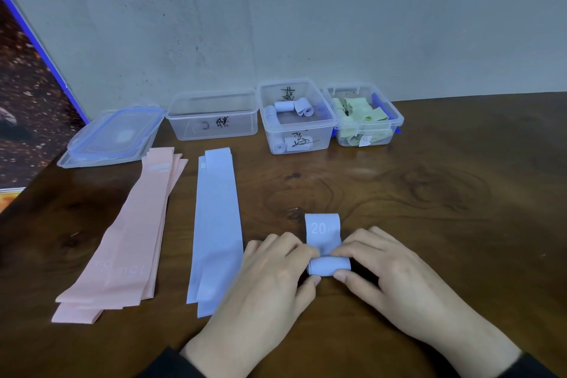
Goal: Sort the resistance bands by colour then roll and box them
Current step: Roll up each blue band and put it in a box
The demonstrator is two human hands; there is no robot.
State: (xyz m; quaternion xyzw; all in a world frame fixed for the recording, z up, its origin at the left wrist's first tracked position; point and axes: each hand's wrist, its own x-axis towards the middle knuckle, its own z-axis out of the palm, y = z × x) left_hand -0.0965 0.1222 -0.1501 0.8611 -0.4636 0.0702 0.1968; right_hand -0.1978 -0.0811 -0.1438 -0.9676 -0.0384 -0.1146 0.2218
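Left hand (pixel 276 273): placed at 6 o'clock on the wooden table (pixel 429 193); thumb and fingertips are pinched on the left end of a partly rolled blue band (pixel 326 250).

Right hand (pixel 389 270): set just right of the left hand; thumb and fingertips are pinched on the right end of the same roll.

Partly rolled blue band: held between both hands, roll lying on the table; an unrolled tail marked "20" is extended toward 12 o'clock.

Flat blue bands (pixel 216 230): stacked lengthwise at 9 o'clock of the hands, just beside the left hand.

Flat pink bands (pixel 132 239): stacked farther out at 9 o'clock, fanned and overlapping, one marked "15".

Middle box (pixel 296 116): clear, open, at 12 o'clock by the wall (pixel 306 24); rolled blue bands are contained.

Right box (pixel 365 116): clear, at 1 o'clock, touching or just beside the middle box; green bands (pixel 357 110) are contained.

Left box (pixel 213 116): clear, at 11 o'clock, marked with handwriting; contents cannot be made out.

Lids (pixel 113 138): clear with blue rims, stacked at 10 o'clock, beside the left box.
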